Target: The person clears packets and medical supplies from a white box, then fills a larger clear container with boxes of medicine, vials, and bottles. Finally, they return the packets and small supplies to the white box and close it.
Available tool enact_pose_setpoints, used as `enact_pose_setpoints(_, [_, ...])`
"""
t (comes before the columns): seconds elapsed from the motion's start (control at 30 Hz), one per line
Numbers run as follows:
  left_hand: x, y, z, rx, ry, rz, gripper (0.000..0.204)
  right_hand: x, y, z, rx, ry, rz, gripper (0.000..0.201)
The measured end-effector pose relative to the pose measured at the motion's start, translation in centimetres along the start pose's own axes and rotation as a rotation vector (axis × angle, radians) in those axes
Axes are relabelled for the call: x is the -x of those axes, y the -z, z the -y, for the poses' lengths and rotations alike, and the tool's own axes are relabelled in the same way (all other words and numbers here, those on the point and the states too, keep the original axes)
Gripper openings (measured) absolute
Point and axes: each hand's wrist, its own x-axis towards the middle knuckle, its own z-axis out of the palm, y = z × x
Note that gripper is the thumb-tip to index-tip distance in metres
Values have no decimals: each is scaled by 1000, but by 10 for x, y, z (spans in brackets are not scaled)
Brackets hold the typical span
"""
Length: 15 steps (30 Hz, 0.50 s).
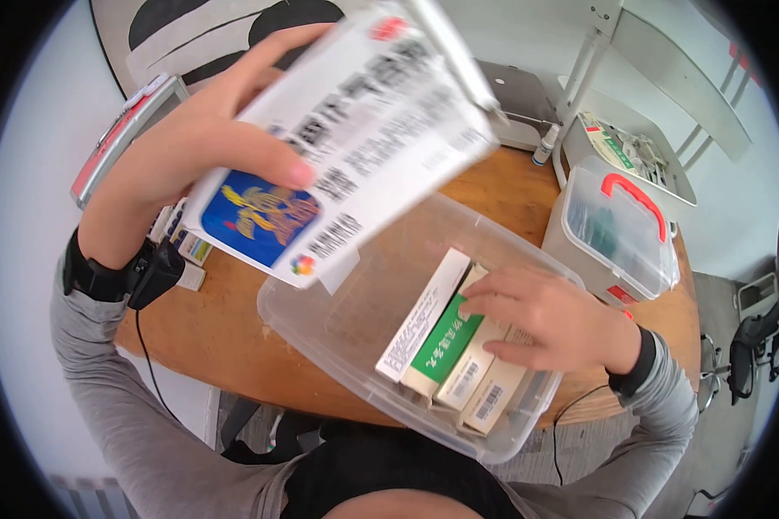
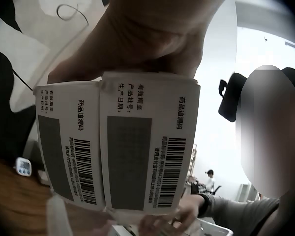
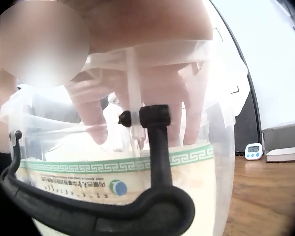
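Note:
My left hand (image 1: pixel 221 134) grips two white medicine boxes (image 1: pixel 389 138) raised above the table, thumb across the printed front with its blue picture. The left wrist view shows their ends side by side, one box (image 2: pixel 71 147) narrower than the other box (image 2: pixel 150 98). Below them stands a clear plastic bin (image 1: pixel 342 316). Inside it, a row of medicine boxes includes a white box (image 1: pixel 420 316), a green-and-cream box (image 1: pixel 446 346) and cream boxes (image 1: pixel 493 398). My right hand (image 1: pixel 554 320) reaches over the bin's right side, its extended fingers at the tops of these boxes.
A clear lidded box (image 1: pixel 610 242) with a red handle stands right of the bin. Behind are a small spray bottle (image 1: pixel 544 147), a laptop (image 1: pixel 519 99) and a white tub (image 1: pixel 684 186). Several small boxes (image 1: pixel 190 246) and a red-and-silver case (image 1: pixel 117 143) are at left.

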Motion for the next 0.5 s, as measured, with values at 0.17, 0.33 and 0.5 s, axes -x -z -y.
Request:
enact_pose_setpoints(0.17, [10,-39,-10,-158,118,76,113,8,29,9,17,-155,-153,28])
enact_pose_setpoints(0.33, [26,-61,0,-216,289,73,119,-16,55,29,25,-283,-457,50])
enact_pose_setpoints(0.5, [34,-83,14,-296,440,8,125,-67,33,-4,-84,-254,-110,55])
